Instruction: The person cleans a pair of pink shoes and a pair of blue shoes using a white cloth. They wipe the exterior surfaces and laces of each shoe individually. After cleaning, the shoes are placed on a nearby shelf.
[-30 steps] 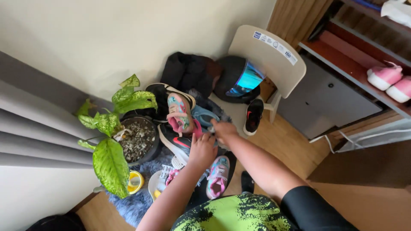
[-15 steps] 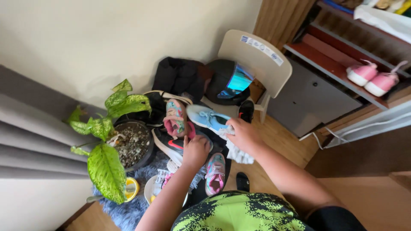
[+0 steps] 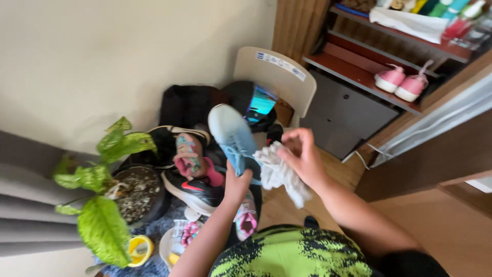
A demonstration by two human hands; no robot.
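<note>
The left hand (image 3: 237, 185) has its fingers wrapped around the heel of a light blue sneaker (image 3: 233, 137), toe pointing to about 11 o'clock above the shoe pile (image 3: 197, 174), while the right hand (image 3: 303, 154) pinches a crumpled white cloth (image 3: 279, 174) right against the sneaker's 3 o'clock side.

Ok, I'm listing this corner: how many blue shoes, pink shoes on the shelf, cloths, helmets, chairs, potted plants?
Blue shoe: 1
Pink shoes on shelf: 2
Cloth: 1
Helmet: 1
Chair: 1
Potted plant: 1
Total: 7
</note>
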